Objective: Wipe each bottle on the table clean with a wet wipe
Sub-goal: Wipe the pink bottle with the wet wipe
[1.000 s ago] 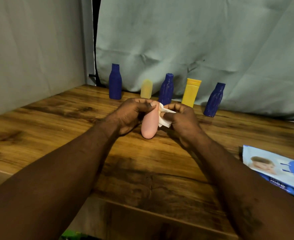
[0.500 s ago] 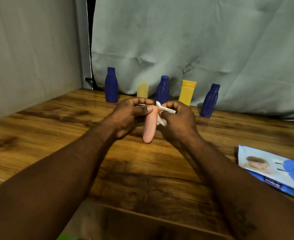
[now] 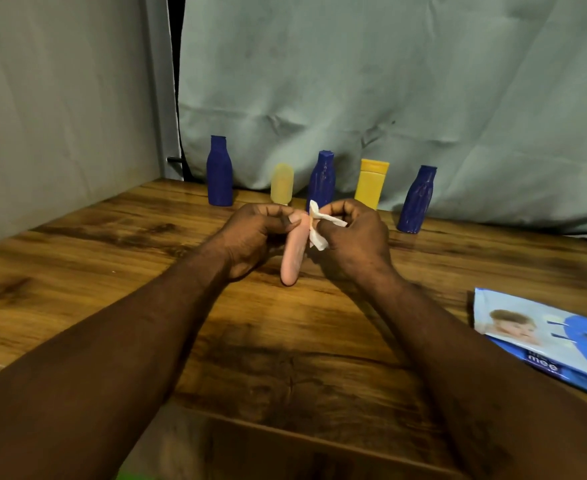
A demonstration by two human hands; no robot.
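A pink bottle (image 3: 294,251) is held over the middle of the wooden bench (image 3: 112,271), between the two hands. It is tilted, its rounded end pointing near and down; whether that end touches the bench cannot be told. The upper part of the bottle is gripped by the left hand (image 3: 254,237), whose fingers are curled round it from the left. A crumpled white wet wipe (image 3: 319,233) is pinched in the curled fingers of the right hand (image 3: 354,237) and is pressed against the right side of the bottle near its top.

Along the far edge of the bench five more bottles are stood upright in a row, each apart from the next. From left to right these are a dark blue bottle (image 3: 219,176), a pale yellow bottle (image 3: 281,183), a second dark blue bottle (image 3: 321,178), a bright yellow bottle (image 3: 370,183) and a third dark blue bottle (image 3: 416,200). The lower parts of the pale yellow bottle and the second blue one are hidden behind the hands.

A blue and white pack of wipes (image 3: 544,341) is laid flat at the near right of the bench, well apart from the hands and partly cut off by the frame. A grey cloth backdrop (image 3: 389,81) is hung behind the row.
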